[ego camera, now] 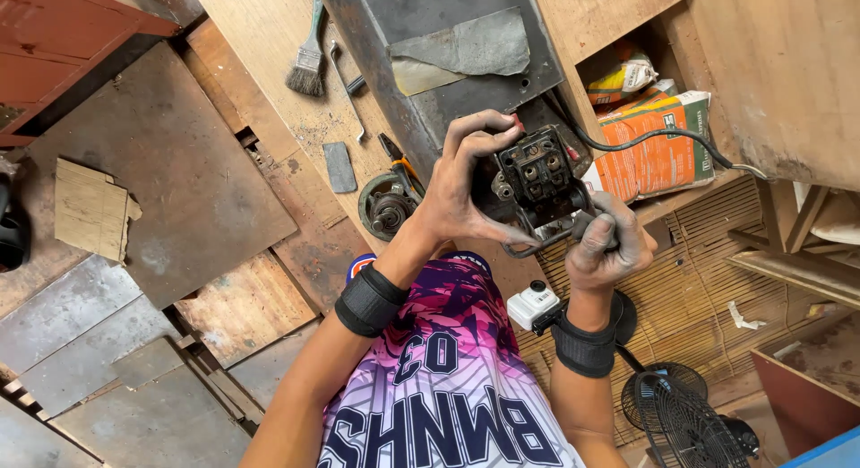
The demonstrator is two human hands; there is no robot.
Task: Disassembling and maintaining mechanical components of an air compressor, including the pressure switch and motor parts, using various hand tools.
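A dirty black electrical switch block [535, 177] with several screw terminals is held up in front of me by both hands. My left hand [457, 186] wraps its left side, with the fingers curled over the top edge. My right hand [607, 246] grips the lower right corner, the thumb pressing a black wire loop under the block. A black cable [667, 137] runs from the block away to the right. Both wrists wear black bands, and a small white camera [532, 303] sits by the right wrist.
On the wooden bench lie a paint brush [307, 63], a wrench [346, 87], orange-handled pliers [399, 166], a round metal part [385, 208] and a dark metal plate [466, 47]. Orange bags [652, 145] sit in a shelf at right. A black fan [683, 419] stands at lower right.
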